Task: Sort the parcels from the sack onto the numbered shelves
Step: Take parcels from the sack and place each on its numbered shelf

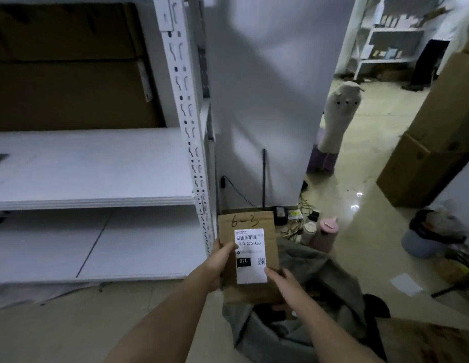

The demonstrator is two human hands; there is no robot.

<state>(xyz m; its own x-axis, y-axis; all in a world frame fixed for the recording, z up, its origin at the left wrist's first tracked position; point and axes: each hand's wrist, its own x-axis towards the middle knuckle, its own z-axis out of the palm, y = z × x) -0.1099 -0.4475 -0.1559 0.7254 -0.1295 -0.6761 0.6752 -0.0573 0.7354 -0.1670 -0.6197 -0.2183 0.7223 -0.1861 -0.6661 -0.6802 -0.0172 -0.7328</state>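
Parcel [247,255], handwritten seemingly "6-3", label "070-070-A80", gripped by left hand [219,268] and right hand [283,281].

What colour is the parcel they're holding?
Brown cardboard parcel with a white printed label and "6-3" handwritten on top; the head view shows it best.

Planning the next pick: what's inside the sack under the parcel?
The grey sack gapes below the held parcel. Only dark, indistinct shapes show inside; the parcel and both hands cover the rest.
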